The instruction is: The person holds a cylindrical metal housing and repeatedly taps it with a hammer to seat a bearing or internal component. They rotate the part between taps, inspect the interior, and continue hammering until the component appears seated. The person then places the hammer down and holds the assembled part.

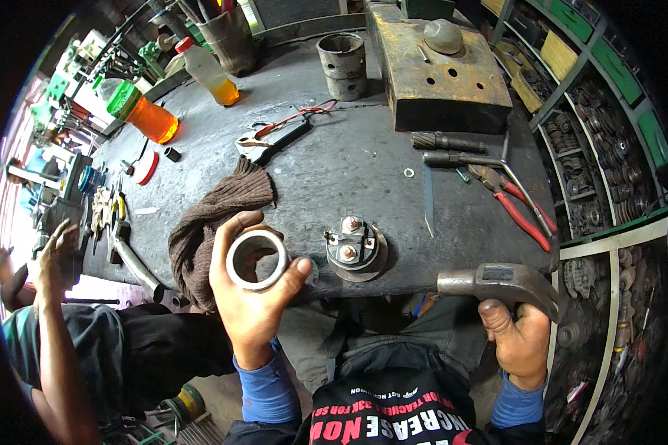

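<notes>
My left hand (251,315) holds a short steel pipe sleeve (257,285) above the bench's front edge, with its round opening facing up. Fingers and thumb wrap around its outside. A starter solenoid (352,248) stands upright on the bench to the right of it, two copper studs showing on its black cap. At the front right, my right hand (523,337) grips a hammer (497,280). Its head points left over the bench edge; the handle is mostly hidden by the hand. A brown knitted cloth (215,211) lies crumpled just behind my left hand.
Red-handled pliers (516,204), a blade (429,200) and metal rods lie right. Behind stand a heavy steel block (445,81), a metal cylinder (343,70) and bottles of orange liquid (152,119). Another person's hand (52,256) is at the left; parts shelves (608,148) line the right.
</notes>
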Tool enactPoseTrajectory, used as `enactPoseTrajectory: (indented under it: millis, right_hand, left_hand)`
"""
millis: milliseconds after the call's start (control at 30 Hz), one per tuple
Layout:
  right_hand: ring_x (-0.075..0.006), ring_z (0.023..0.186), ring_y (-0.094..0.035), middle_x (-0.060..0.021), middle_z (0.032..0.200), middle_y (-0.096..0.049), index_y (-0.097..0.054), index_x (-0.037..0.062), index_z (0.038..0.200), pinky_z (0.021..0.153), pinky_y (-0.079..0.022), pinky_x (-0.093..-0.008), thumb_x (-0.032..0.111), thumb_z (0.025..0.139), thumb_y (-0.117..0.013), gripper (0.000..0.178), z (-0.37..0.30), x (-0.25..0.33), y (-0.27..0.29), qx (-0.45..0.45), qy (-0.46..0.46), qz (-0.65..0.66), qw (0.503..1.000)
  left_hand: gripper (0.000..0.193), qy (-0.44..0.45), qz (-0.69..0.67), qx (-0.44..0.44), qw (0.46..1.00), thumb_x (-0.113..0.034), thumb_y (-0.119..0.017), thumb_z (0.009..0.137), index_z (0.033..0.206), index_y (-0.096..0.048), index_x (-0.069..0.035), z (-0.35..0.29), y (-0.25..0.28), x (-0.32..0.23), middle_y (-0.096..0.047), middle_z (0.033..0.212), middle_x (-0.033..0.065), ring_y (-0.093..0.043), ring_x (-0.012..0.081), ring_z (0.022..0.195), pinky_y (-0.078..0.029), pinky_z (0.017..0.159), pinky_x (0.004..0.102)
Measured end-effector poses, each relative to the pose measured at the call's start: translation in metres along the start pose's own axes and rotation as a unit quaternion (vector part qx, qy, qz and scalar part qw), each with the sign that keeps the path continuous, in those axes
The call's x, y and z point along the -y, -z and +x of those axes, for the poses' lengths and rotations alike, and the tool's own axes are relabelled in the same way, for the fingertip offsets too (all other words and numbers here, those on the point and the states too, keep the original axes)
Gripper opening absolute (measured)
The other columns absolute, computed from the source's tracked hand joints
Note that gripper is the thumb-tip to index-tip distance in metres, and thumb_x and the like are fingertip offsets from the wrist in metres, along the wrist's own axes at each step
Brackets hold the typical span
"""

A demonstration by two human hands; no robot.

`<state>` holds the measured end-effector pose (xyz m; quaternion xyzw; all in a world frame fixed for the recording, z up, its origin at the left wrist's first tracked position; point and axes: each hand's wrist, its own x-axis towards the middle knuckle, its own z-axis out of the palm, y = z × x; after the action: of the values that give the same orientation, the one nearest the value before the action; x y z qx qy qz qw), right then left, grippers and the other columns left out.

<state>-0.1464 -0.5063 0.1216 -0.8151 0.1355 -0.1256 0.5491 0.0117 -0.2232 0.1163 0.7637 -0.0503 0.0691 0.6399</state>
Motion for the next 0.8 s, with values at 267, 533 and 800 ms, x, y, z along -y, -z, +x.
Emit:
enactPoseTrajectory:
  millis: [267, 533, 800]
  right_hand:
    - [-0.0267, 0.102, -0.074, -0.0145, 0.109, -0.077, -0.074, -0.0014, 0.119, 0.094, -0.056, -0.0382, 0.024, 0.098, -0.083, 0.034, 0.002, 0.003, -0.003, 0.021, 0.002, -0.008, 1.000]
    - [-0.0283, 0.103, -0.074, -0.0161, 0.110, -0.077, -0.073, -0.0014, 0.121, 0.092, -0.057, -0.0384, 0.022, 0.098, -0.082, 0.034, 0.007, 0.002, -0.005, -0.007, 0.087, -0.081, 0.993]
    - [-0.0354, 0.085, -0.064, -0.0136, 0.096, -0.060, -0.065, 0.0081, 0.147, 0.077, -0.052, -0.0494, 0.011, 0.080, -0.081, 0.069, 0.048, 0.008, -0.012, 0.028, 0.237, -0.334, 0.912]
  left_hand:
    - [0.076, -0.024, 0.167, -0.031, 0.985, -0.023, -0.104, 0.066, 0.130, -0.067, -0.002, -0.002, -0.009, 0.031, -0.066, 0.122, 0.0158, -0.064, 0.0317, 0.123, -0.056, 0.102, 0.0395]
    - [0.070, -0.214, 0.204, 0.025, 0.955, -0.008, -0.091, 0.073, 0.137, -0.065, 0.001, -0.008, 0.005, 0.004, -0.065, 0.142, 0.0196, -0.060, 0.0386, 0.136, -0.047, 0.117, 0.0464]
    - [0.089, -0.145, 0.076, 0.108, 0.981, -0.003, -0.094, 0.076, 0.153, -0.049, 0.002, -0.019, -0.052, 0.005, -0.067, 0.140, 0.0207, -0.067, 0.0303, 0.131, -0.052, 0.112, 0.0390]
